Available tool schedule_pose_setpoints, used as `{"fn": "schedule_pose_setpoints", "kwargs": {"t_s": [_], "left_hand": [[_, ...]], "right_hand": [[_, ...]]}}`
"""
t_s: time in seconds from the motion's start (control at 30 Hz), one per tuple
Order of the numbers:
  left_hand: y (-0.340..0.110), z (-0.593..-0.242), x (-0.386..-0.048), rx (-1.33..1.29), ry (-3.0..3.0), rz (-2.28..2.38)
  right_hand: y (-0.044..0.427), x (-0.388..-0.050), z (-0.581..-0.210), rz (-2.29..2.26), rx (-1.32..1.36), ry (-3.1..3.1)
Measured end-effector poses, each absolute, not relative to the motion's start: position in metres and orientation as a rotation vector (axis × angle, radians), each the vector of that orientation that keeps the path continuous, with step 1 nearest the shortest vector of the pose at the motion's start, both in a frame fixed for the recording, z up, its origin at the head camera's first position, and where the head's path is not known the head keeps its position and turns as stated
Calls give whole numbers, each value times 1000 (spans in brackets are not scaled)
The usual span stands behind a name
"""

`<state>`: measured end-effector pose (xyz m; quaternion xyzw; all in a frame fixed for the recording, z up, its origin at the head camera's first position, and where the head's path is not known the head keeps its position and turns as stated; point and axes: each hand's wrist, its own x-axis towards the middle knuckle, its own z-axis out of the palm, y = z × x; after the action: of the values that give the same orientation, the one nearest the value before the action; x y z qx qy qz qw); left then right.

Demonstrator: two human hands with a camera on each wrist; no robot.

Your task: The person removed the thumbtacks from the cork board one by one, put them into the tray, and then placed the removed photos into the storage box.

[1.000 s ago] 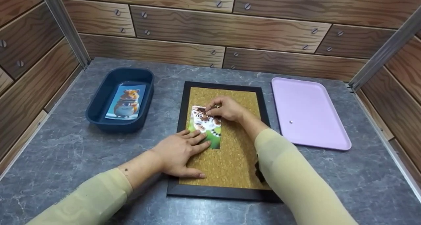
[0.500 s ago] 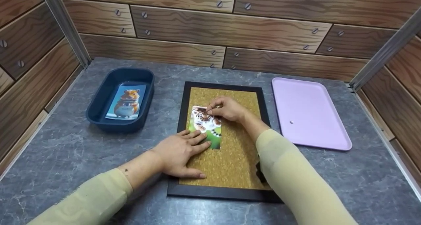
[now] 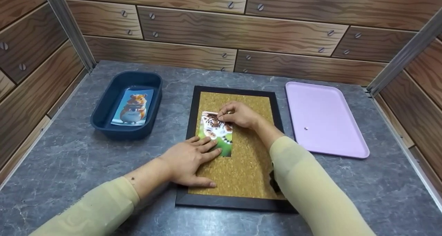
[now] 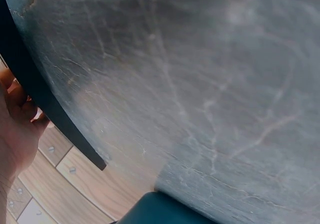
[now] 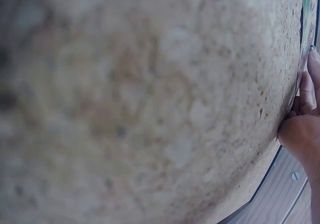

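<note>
A tiger picture card (image 3: 225, 147) lies upright on the cork board (image 3: 238, 174), which has a black frame. My left hand (image 3: 186, 159) rests flat with spread fingers on the card's lower left part and the board's left side. Over the card's upper part, my right hand (image 3: 239, 114) pinches a thumbtack between thumb and curled fingers. That thumbtack (image 5: 313, 48) shows in the right wrist view only as a small shiny bit at the fingertips; the hand hides it in the head view. The left wrist view shows only part of the left hand (image 4: 19, 129) at its edge.
A dark blue bin (image 3: 100, 120) at the left holds a hamster picture card (image 3: 134, 108). On the right lies a pink tray (image 3: 328, 115) with a small metal thumbtack (image 3: 306, 128) on it. Wood-patterned panels (image 3: 193, 25) close off the back and sides of the grey table (image 3: 62, 167).
My right hand's fingertips have shifted very slightly to the right over the tiger card. The left hand, card and board stay put.
</note>
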<state>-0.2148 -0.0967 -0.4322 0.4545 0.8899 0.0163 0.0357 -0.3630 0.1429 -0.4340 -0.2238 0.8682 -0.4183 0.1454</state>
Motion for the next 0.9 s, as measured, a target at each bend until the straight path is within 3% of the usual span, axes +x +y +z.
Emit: {"fn": "schedule_pose_setpoints", "kwargs": {"t_s": [0.9], "left_hand": [[-96,-433,-215,1385,2743,23]], "right_hand": [[147,-364,-433,-1271,-625,2430]]}}
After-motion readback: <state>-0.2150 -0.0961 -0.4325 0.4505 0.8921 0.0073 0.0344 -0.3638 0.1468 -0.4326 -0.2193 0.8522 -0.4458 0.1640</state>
